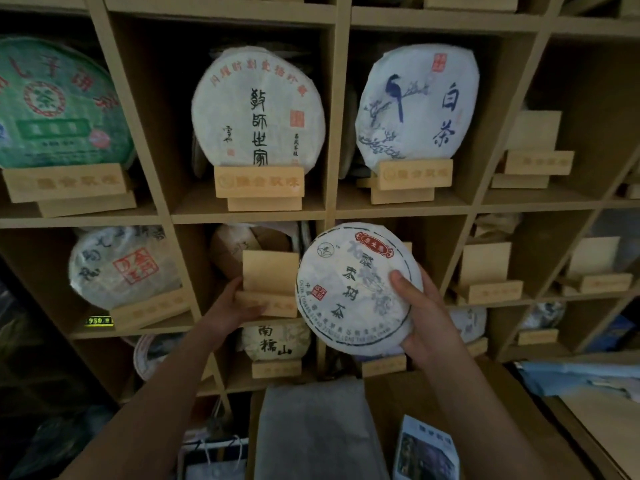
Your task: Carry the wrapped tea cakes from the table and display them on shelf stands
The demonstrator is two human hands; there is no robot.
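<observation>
Cakes are already sitting on several shelf (pixel 249 216) stands; others are waiting bare. Right hand (pixel 420 317) fingers are gripping a cake (pixel 349 289) before the middle cubby, while left hand (pixel 239 304) fingers are holding its empty stand (pixel 268 282).

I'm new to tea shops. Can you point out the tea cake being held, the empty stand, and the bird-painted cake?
Held cake (pixel 349 292), head view, wrapper centre.
Empty stand (pixel 270 271), head view, back plate.
Bird cake (pixel 415 102), head view, wrapper centre.

- Two hands: left hand (pixel 239 308), right hand (pixel 420 315).
- One held tea cake (pixel 349 289).
- Three displayed cakes in the top row (pixel 258 105).
- Three bare stands at right (pixel 535 157).
</observation>
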